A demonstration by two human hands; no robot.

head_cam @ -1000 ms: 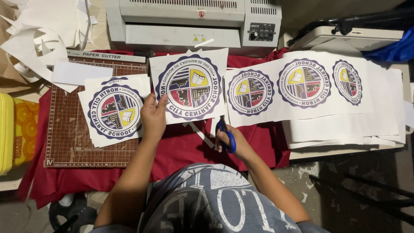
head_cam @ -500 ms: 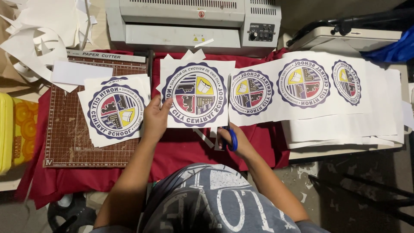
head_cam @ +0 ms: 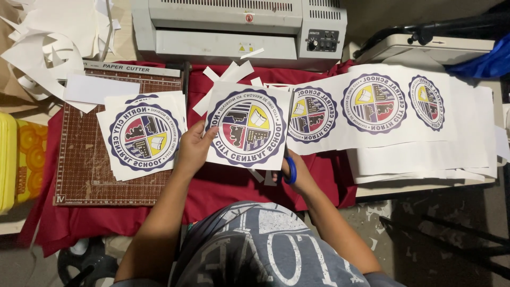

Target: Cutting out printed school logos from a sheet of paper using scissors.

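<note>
My left hand (head_cam: 194, 149) holds the left edge of a white sheet printed with a round blue, red and yellow seal (head_cam: 245, 126), lifted over the red cloth (head_cam: 223, 183). My right hand (head_cam: 297, 172) grips blue-handled scissors (head_cam: 289, 169) at the sheet's lower right corner; their blades are hidden behind the paper. To the right the sheet meets a long strip of paper (head_cam: 372, 111) bearing several more round seals.
A brown cutting mat with a paper cutter (head_cam: 90, 170) lies at left, with a stack of cut seal sheets (head_cam: 141, 135) on it. A grey laminator (head_cam: 239, 26) stands at the back. White paper offcuts (head_cam: 48, 42) pile at top left. A yellow case (head_cam: 8, 162) sits at far left.
The held seal sheet has shifted right and turned more level. My right hand with the scissors moved right, under the sheet's lower right corner.
</note>
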